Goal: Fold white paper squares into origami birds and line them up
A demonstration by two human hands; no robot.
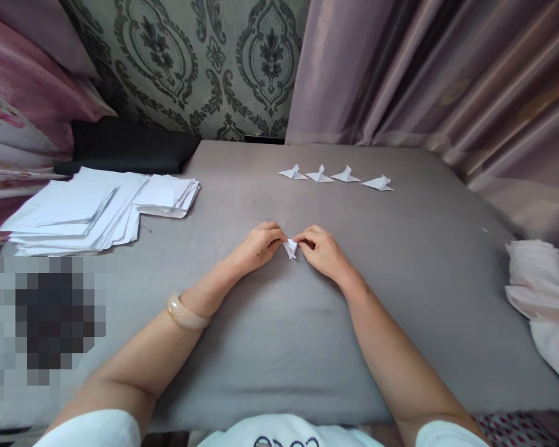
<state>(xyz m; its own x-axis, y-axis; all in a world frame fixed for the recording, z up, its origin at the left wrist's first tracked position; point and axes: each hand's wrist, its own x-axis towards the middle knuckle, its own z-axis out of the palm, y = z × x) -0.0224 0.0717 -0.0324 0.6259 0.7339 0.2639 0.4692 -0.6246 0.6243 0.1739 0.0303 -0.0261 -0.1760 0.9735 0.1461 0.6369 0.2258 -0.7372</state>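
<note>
A small folded white paper piece is held over the middle of the grey-covered table. My left hand pinches its left edge between thumb and fingers. From the other side, my right hand pinches its right edge, fingers curled. The paper is pointed at its lower end, and its fine creases are too small to make out. Farther back stand several folded white paper figures in a row, among them one at the right end and one at the left end.
Stacks of white paper sheets lie at the left, with a smaller pile beside them. Behind them is a black folded item. White cloth lies at the right edge. Curtains hang behind the grey tabletop.
</note>
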